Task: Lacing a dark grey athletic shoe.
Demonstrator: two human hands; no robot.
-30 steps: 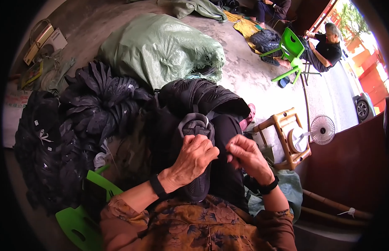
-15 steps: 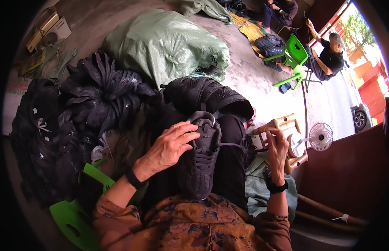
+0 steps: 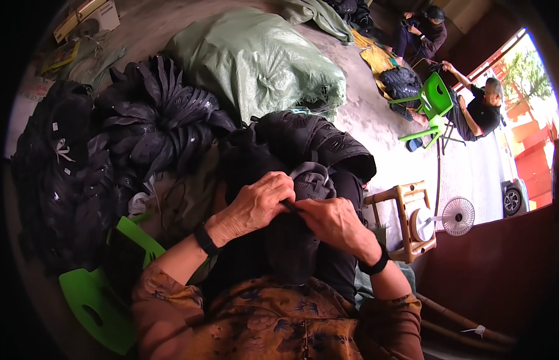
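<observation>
A black lace-up shoe [image 3: 293,243] rests on my lap, its toe toward me and its collar and tongue facing away. My left hand [image 3: 258,201] is at the left of its lacing, thumb and fingers pinched together. From the other side my right hand [image 3: 336,223] meets it, also in a pinch. A dark strand of shoelace [image 3: 290,206] shows between the fingertips; the hands cover most of the lacing. Just beyond the shoe lies a nested row of black shoe uppers [image 3: 309,138] across my knees.
Piles of black shoe parts [image 3: 159,123] lie at left, behind a green chair [image 3: 102,309]. A large pale green sack [image 3: 255,60] sits ahead. At right, a small white fan [image 3: 458,216] stands by a bamboo stool [image 3: 405,240]. Two people sit far right near a green chair [image 3: 434,95].
My right hand has come in from the far right, where it held a lace stretched out, to the shoe. My left hand has moved slightly right and down, closing its fingers.
</observation>
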